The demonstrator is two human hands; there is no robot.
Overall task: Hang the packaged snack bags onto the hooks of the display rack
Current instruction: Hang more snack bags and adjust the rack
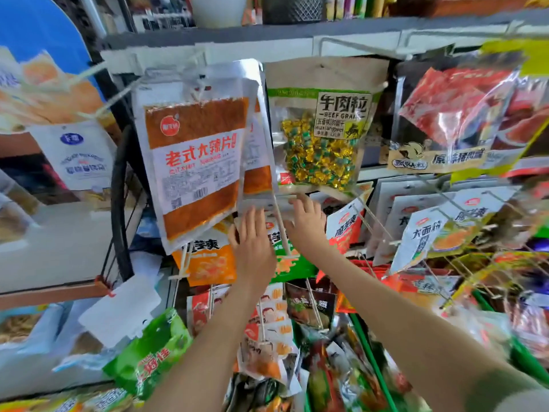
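I have both hands up near the middle of the view, below a flat, clear-plastic front snack bag (196, 162) filled with orange spicy strips. It hangs at about eleven o'clock from a white wire hook (202, 86) on the grey metal display rack (267, 34). It hangs tilted, with its bottom swung toward seven o'clock, and a matching rear snack bag (261, 171) hangs straighter behind it. My left hand (252, 236) is flat, fingers straight and together, and it holds nothing. Its tips rest against the rear snack bag's lower seam, I judge to steady that bag and square it on the hook. My right hand (306, 221), at one o'clock from the left, has its fingers spread and relaxed, touching the same seam without gripping it. A thin white wire peg (280, 227) runs down between them. A brown paper beef-grain pouch (323, 135) hangs just beside the bags at three o'clock, so room looks tight.
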